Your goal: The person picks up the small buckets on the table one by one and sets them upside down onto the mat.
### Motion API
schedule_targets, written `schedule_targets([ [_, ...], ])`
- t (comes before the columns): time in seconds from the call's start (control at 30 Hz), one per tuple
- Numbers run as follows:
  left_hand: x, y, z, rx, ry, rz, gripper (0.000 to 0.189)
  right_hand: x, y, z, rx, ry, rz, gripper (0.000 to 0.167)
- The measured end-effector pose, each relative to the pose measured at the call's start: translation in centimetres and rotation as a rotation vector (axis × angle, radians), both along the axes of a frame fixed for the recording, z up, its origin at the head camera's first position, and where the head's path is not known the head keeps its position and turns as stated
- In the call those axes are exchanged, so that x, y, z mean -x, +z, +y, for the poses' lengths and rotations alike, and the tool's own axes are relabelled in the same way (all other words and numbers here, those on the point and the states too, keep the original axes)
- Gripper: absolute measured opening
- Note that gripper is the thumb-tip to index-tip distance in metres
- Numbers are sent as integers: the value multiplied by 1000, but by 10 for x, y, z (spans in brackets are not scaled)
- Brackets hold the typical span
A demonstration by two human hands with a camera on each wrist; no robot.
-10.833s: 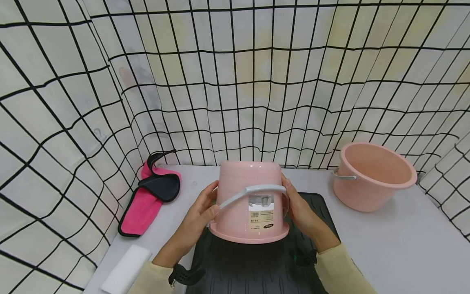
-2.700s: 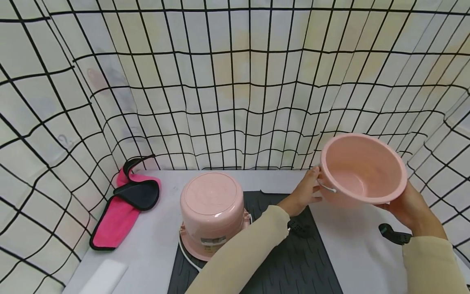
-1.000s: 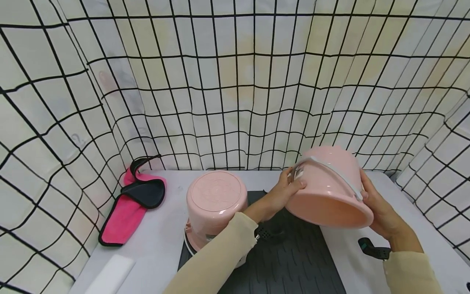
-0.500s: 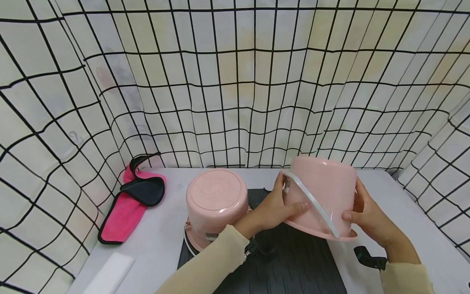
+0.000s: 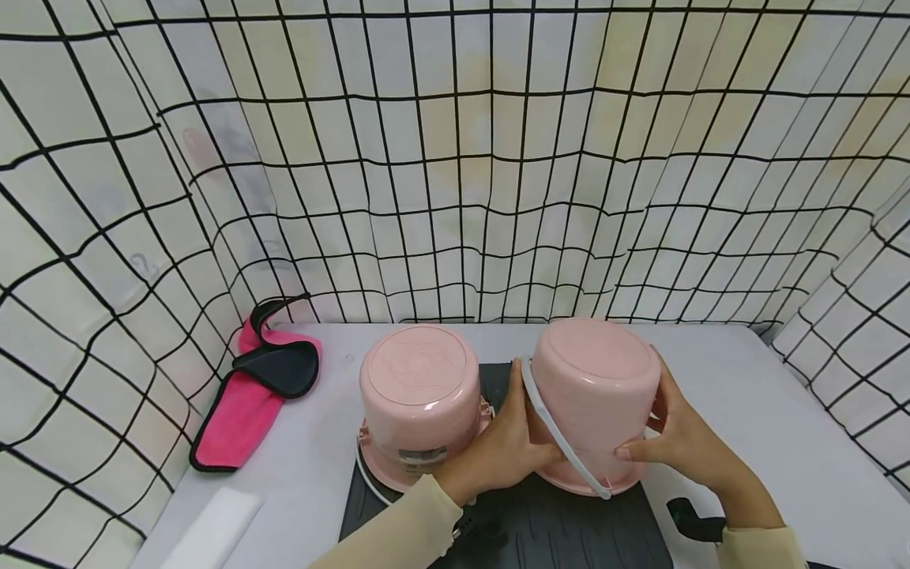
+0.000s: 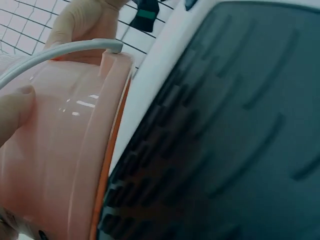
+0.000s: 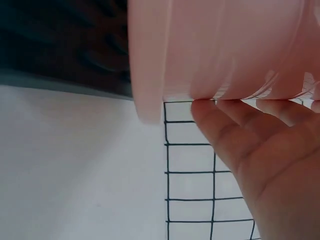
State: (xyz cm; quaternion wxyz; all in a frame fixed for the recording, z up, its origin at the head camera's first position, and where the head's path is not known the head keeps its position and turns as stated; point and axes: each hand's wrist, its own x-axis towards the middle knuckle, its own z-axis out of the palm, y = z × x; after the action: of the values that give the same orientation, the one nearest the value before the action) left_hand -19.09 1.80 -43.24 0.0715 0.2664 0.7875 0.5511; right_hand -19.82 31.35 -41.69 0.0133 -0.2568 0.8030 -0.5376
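An upside-down pink bucket (image 5: 597,379) is held between my two hands over the right part of the dark ribbed mat (image 5: 562,545). My left hand (image 5: 501,450) grips its left side, thumb on the near wall, beside the light grey handle (image 5: 558,427) that hangs down across it. On the opposite side my right hand (image 5: 686,438) holds the wall, thumb in front and fingers behind. In the left wrist view the rim of this bucket (image 6: 55,135) is close to the mat. A second pink bucket (image 5: 419,367), also upside down, stands to the left, close by my left wrist.
A pink and black fabric item (image 5: 245,419) lies at the back left of the white table (image 5: 739,379). Nearer, at the front left, is a white oblong block (image 5: 213,529). Black wire grid (image 5: 490,182) encloses the back and sides.
Both hands lifted the right bucket off the table at the right, turned it from mouth-up to mouth-down, and brought it left and down over the mat. The other bucket was set down earlier, inverted.
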Motion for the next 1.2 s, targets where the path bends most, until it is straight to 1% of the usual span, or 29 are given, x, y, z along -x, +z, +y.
schedule_targets([
  [0.17,-4,-10,-7,-8,26,23,135,-1,-9,-7,15,4,7,138],
  [0.37,-7,-17,-10,12,41,61,136,-7,-10,-12,-38,-56,8,144],
  [0.5,-11,-21,-11,42,52,45,135,-11,-13,-13,-70,-83,17,145],
  [0.6,-12,-25,-12,47,54,40,135,-13,-17,-13,-79,-85,26,145],
  [0.7,-13,-28,-12,39,60,53,135,-13,-19,-14,-78,-75,28,144],
  [0.8,-12,-30,-11,42,79,60,136,-14,-19,-15,-72,-72,19,144],
  [0.9,-13,-31,-11,36,91,52,136,-15,-20,-15,-67,-71,13,143],
  [0.97,-14,-30,-12,14,87,26,136,-16,-20,-15,-69,-76,12,143],
  [1.07,-17,-28,-13,-48,66,-10,124,-17,-19,-16,-81,-88,13,141],
  [1.13,-19,-25,-14,-89,73,-41,110,-18,-18,-16,-92,-98,11,139],
  [1.2,-22,-23,-15,-114,90,-46,97,-19,-17,-16,-97,-105,12,138],
])
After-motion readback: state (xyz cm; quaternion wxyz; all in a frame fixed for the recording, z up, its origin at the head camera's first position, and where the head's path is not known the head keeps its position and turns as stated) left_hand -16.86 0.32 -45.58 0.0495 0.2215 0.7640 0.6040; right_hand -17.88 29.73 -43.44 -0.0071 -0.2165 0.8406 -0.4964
